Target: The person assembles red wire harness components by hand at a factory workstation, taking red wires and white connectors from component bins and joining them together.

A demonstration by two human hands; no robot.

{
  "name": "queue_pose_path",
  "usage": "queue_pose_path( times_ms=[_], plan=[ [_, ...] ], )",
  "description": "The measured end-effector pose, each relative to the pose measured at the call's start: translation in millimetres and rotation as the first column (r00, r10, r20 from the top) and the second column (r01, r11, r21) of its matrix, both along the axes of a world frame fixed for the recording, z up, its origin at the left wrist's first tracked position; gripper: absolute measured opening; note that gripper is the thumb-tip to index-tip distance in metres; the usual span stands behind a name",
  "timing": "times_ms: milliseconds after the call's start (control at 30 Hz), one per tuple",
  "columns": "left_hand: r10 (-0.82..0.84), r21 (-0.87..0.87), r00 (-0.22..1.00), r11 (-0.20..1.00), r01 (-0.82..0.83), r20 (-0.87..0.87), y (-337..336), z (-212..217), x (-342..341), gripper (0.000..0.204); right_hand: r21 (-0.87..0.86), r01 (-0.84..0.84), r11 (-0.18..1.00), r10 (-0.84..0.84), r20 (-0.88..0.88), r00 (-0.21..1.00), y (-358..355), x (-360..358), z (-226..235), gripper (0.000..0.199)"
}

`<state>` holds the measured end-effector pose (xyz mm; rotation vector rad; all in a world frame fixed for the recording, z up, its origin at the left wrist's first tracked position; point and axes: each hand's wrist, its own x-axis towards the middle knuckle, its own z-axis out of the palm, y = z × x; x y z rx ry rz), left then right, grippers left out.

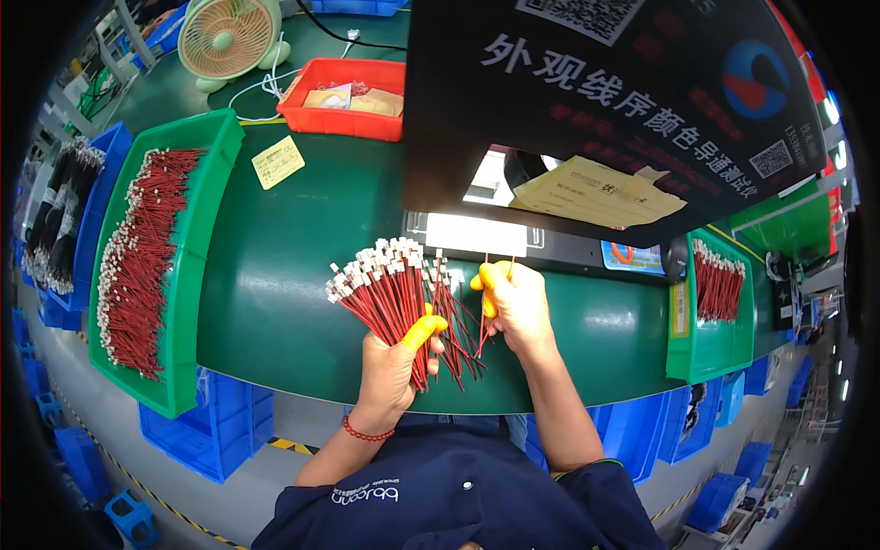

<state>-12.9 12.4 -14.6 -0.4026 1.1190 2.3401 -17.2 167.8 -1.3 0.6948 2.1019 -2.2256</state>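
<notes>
A thick bundle of red and black wire leads with white connectors (380,289) fans out from my left hand (396,357), whose fingers are wrapped round it. Yellow covers sit on the thumb of that hand and on fingertips of my right hand (515,307). Between its thumb and fingers my right hand pinches a wire lead (483,321), just in front of a black testing machine (568,110). The lead's upper end meets the machine's bright white lit strip (472,234). Several loose leads (456,344) lie on the green mat between my hands.
A long green bin (206,266) packed with wire leads stands at the left, beside a blue bin (96,229) of black cables. Another green bin (710,353) with leads is at the right. Behind are a red tray (339,124), a yellow note (278,162) and a fan (225,41).
</notes>
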Motion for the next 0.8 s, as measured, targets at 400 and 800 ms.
queue_pose_path(
  times_ms=[400,800],
  plan=[
    [0.013,-0.002,1.0,1.0,-0.013,0.004,2,-3,2,0.018,0.171,-0.026,0.985,0.024,0.016,1.0,-8,13,13,0.027],
    [0.002,0.003,1.0,1.0,-0.002,0.001,2,-6,3,0.017,0.631,-0.005,0.776,0.252,-0.303,0.919,-17,16,-1,0.017]
  ],
)
